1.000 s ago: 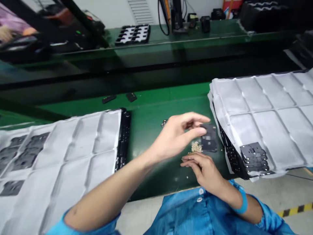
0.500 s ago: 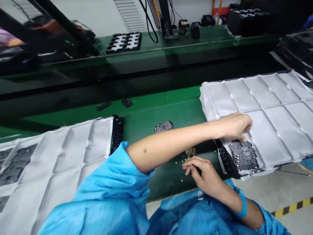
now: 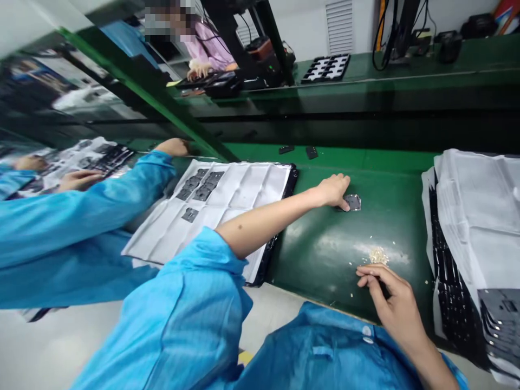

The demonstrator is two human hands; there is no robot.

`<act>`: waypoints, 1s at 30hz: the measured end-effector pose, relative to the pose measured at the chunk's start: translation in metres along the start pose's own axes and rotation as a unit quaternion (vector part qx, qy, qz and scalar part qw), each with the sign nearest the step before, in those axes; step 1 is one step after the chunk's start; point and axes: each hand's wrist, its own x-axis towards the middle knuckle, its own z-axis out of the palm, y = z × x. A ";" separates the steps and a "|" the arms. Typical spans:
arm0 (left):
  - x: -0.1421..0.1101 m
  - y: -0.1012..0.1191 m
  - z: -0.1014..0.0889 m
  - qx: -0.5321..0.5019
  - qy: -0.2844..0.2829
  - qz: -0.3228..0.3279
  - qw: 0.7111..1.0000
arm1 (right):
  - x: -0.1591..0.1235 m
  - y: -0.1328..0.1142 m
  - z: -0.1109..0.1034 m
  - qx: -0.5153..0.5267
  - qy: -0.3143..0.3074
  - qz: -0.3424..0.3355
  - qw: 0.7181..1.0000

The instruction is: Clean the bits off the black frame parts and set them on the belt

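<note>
Left arm outstretched, right hand (image 3: pixel 394 298) close in

The left arm (image 3: pixel 266 223), bare from the elbow, ends in the left hand (image 3: pixel 333 190), palm down, fingers bent, thumb apart on the near side. Closer to the torso and rightward of it, the other hand's fingers curl loosely, thumb beside them.

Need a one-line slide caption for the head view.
Left hand at a dark part, right hand beside pale bits, over a green table.

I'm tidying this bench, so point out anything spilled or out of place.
The pale bits beside the right hand look spilled: they lie in a loose heap on the green table, with strays scattered around, though that may be deliberate. Two small black pieces lie by themselves farther back.
</note>
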 end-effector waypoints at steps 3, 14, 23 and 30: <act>-0.004 -0.012 0.018 -0.018 -0.016 0.036 0.999 | 0.003 0.001 0.005 -0.002 0.006 0.002 1.000; -0.092 0.057 0.007 0.032 -0.133 0.394 0.909 | 0.031 -0.017 0.003 0.443 0.050 0.280 0.850; -0.114 0.080 0.020 0.024 0.001 0.323 0.946 | 0.023 -0.026 0.005 0.586 0.087 0.230 0.772; -0.132 0.081 0.043 -0.029 -0.018 0.293 0.956 | 0.020 -0.033 0.015 0.592 0.146 0.222 0.761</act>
